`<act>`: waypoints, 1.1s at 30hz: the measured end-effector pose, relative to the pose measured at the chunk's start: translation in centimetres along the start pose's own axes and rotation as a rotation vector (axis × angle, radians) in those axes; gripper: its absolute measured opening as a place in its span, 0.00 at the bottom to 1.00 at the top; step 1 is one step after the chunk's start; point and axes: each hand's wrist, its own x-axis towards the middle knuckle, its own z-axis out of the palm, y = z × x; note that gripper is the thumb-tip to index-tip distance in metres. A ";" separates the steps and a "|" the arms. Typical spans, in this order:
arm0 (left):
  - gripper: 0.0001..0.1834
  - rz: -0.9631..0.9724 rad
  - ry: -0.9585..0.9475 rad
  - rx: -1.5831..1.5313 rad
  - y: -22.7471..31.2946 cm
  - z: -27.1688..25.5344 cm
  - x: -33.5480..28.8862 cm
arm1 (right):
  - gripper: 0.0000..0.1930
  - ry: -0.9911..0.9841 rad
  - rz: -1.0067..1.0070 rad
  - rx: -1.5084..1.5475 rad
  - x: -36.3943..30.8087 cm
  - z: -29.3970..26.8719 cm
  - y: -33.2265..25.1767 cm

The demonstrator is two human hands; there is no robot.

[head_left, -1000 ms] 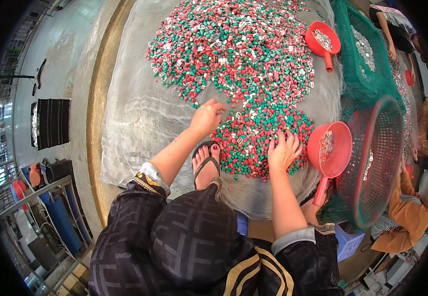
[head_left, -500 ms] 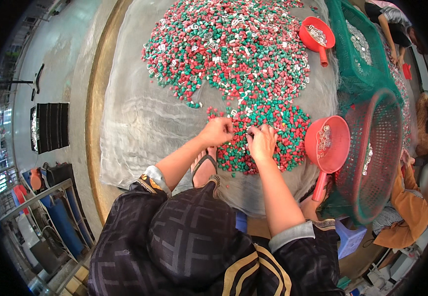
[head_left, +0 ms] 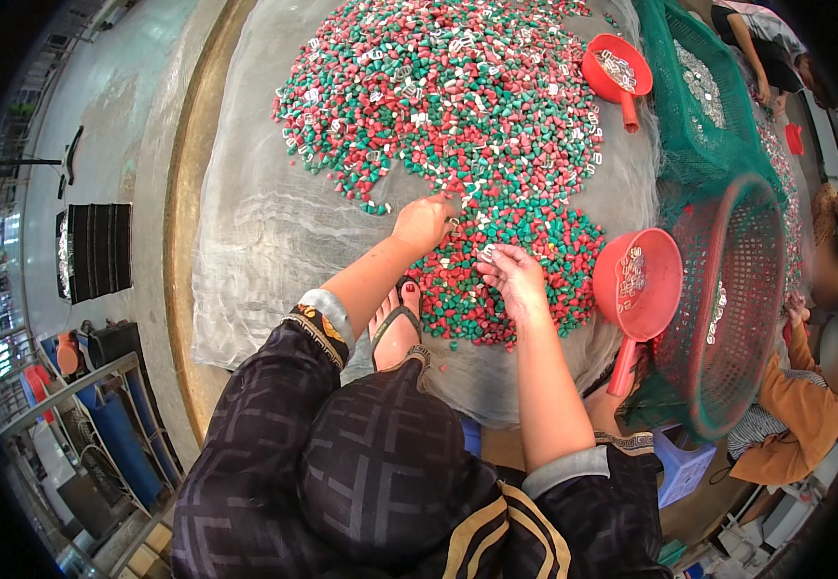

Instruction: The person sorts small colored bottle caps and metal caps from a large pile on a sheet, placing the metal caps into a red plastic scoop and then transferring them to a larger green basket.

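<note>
A wide heap of small red, green and white cone-shaped pieces (head_left: 496, 106) lies before me, with pale metal slide buckles (head_left: 462, 43) mixed in. My left hand (head_left: 424, 222) reaches to the narrow part between the main heap and a smaller near patch. Its fingers are curled down against the pieces, and whatever is in them is hidden. Over the near patch, my right hand (head_left: 518, 280) pinches a small pale metal buckle (head_left: 486, 253) between thumb and fingertips. To its right stands a red long-handled scoop (head_left: 665, 304) with several buckles inside.
Another red scoop (head_left: 636, 72) with buckles sits at the far right. A green mesh basket (head_left: 674, 145) and a tilted red-rimmed basket (head_left: 697, 386) line the right side. Thin netting (head_left: 264, 261) covers the surface. My sandalled foot (head_left: 397, 328) is close below. Other people work at right.
My left hand has moved forward and slightly left, toward the main heap. My right hand has turned and drawn back a little, bringing the pinched buckle into view.
</note>
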 end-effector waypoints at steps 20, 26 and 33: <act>0.08 -0.164 -0.071 -0.379 -0.3 -0.9 0.4 | 0.08 0.533 -0.608 0.190 0.9 -1.9 -3.7; 0.11 -0.102 -0.135 -0.274 0.4 -0.4 0.8 | 0.08 0.578 -0.633 0.182 0.2 -2.4 -6.5; 0.11 -0.126 -0.064 -0.324 2.2 -3.3 1.5 | 0.09 0.723 -0.670 0.401 -1.0 -4.0 -8.2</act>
